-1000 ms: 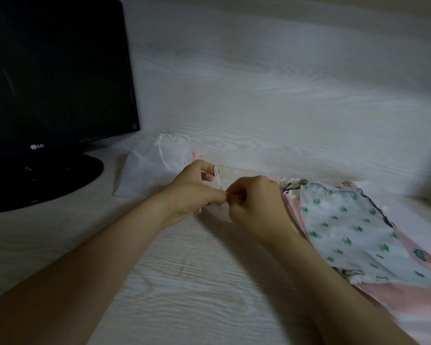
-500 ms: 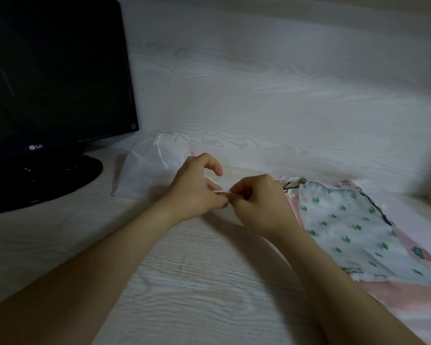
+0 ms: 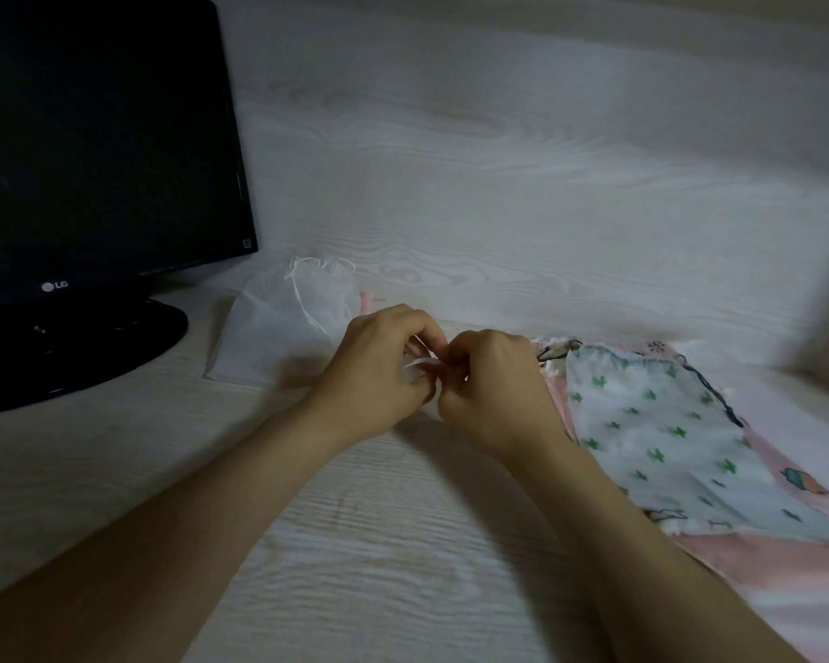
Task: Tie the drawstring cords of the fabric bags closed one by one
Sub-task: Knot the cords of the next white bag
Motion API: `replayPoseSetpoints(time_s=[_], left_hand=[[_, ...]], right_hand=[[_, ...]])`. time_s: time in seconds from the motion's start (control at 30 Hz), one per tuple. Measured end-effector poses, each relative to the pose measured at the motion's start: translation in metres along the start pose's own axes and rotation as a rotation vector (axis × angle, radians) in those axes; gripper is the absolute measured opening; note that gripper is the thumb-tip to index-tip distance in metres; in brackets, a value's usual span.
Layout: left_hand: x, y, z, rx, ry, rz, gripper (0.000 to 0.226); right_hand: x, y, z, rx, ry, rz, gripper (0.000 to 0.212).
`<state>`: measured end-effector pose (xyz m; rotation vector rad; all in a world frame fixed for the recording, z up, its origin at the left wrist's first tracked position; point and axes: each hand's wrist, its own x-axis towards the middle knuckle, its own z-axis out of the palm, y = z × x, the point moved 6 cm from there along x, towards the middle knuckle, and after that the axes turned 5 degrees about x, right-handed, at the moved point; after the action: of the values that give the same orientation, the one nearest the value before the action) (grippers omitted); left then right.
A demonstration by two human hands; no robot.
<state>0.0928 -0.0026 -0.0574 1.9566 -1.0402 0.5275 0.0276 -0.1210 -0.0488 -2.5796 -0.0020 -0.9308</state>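
A black monitor (image 3: pixel 92 150) stands at the left edge of the desk (image 3: pixel 355 543). Just beside its base, near the back edge, a white bag (image 3: pixel 278 327) lies flat. In the middle the left hand (image 3: pixel 379 370) and the right hand (image 3: pixel 494 390) meet with curled fingers, and both pinch a white cord (image 3: pixel 420 363) (its bag is mostly hidden under them). Toward the right edge a cactus-print bag (image 3: pixel 652 423) lies on pink bags (image 3: pixel 762 567).
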Motion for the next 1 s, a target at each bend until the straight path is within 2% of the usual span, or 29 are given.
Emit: replayPoseSetpoints(time_s=[0.1,0.2,0.33,0.47,0.57,0.83,1.0], left_hand=[[-0.001,0.002,0.001,0.016,-0.042,0.034,0.031],[0.0,0.0,-0.002,0.003,-0.077,0.029,0.032],[0.003,-0.006,-0.008,0.039,-0.066,0.06,0.027],[0.004,-0.016,-0.009,0.006,-0.055,-0.041,0.021],[0.005,-0.018,-0.012,0.012,-0.024,-0.08,0.017],[0.003,-0.016,-0.006,-0.059,-0.115,-0.057,0.019],[0.003,-0.016,-0.007,-0.075,-0.114,-0.038,0.013]], right_hand=[[-0.001,0.002,0.0,-0.009,-0.005,-0.011,0.022],[-0.003,0.009,0.004,0.084,-0.032,0.065,0.014],[-0.002,0.018,0.009,0.308,-0.082,0.228,0.014],[-0.008,0.023,0.013,0.688,-0.126,0.468,0.016],[-0.011,0.025,0.016,0.844,-0.144,0.561,0.014],[-0.012,0.027,0.017,0.905,-0.129,0.572,0.017],[-0.011,0.025,0.017,0.944,-0.114,0.559,0.02]])
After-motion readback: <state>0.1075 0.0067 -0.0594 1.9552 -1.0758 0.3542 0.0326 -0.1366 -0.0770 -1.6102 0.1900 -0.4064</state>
